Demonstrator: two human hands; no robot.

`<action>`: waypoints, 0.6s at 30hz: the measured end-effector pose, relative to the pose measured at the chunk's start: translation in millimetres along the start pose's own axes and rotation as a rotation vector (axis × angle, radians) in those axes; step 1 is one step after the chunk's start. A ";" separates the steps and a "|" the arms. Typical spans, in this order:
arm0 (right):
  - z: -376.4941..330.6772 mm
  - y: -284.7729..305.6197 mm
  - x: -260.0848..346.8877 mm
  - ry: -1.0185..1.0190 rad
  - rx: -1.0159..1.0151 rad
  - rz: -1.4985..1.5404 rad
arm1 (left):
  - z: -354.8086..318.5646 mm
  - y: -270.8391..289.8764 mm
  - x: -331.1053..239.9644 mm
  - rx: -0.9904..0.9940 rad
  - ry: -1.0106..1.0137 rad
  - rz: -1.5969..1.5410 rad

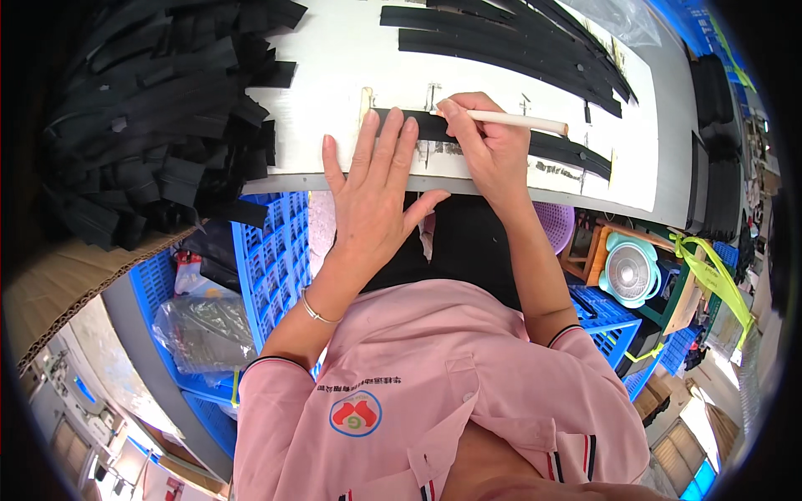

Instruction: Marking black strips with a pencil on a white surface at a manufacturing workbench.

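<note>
A black fabric strip [568, 154] lies lengthwise along the near side of a white board [322, 50]. My left hand [372, 188] rests with fingers stretched and apart, its fingertips on the left part of that strip. In my right hand [494, 159] is a slim white pencil [526, 122], pinched between thumb and fingers. Its point meets the strip's far edge, beside a dark mark drawn on the board. A small cream-coloured stop [366, 98] stands at the strip's left end.
A big heap of black strips [159, 125] covers the left. More long black strips [510, 63] lie across the board's far side. Stacked black pieces [720, 125] stand at the right. Below the table are blue crates [271, 250] and a small turquoise fan [628, 269].
</note>
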State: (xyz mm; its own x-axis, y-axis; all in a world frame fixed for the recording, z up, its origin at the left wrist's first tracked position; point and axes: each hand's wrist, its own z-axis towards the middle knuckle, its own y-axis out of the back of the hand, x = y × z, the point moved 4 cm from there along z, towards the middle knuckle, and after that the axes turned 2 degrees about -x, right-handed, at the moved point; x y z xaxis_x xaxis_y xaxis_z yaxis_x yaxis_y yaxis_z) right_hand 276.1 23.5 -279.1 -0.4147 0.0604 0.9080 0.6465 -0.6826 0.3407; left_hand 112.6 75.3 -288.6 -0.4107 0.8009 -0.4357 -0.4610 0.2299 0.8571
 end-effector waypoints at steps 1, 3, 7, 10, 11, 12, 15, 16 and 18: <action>0.4 -0.8 1.6 0.023 -0.003 0.015 | -0.2 -0.4 0.4 -0.002 0.002 -0.006; 0.4 -3.3 2.4 0.044 -0.008 0.030 | -0.5 -1.3 1.0 -0.001 0.001 -0.011; -2.0 -0.7 3.0 0.058 -0.032 0.019 | -1.0 -1.2 1.0 -0.011 0.004 -0.014; -3.5 4.7 -0.2 0.015 0.016 0.046 | -0.7 -0.9 0.6 -0.015 0.009 -0.013; -3.7 4.5 -0.7 0.014 0.056 0.050 | -0.6 -0.6 0.6 -0.021 0.011 -0.013; -3.5 4.3 -1.0 0.012 0.052 0.049 | -0.2 -0.6 0.2 -0.018 0.008 -0.014; -3.5 3.0 1.1 0.059 0.066 -0.005 | 0.5 -0.1 -0.3 -0.022 0.005 0.035; -4.4 3.0 0.7 0.035 0.102 -0.030 | 0.4 -0.1 -0.2 -0.024 0.006 0.035; -4.8 3.6 0.9 0.009 0.132 -0.057 | 0.6 -0.6 -0.4 -0.023 0.002 0.033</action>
State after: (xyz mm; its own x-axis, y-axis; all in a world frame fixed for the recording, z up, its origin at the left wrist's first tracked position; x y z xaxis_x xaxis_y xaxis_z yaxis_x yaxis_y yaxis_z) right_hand 274.9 17.7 -278.2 -0.4585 0.0889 0.8843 0.7005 -0.5762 0.4211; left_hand 113.6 75.2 -288.8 -0.4276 0.8068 -0.4078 -0.4650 0.1906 0.8645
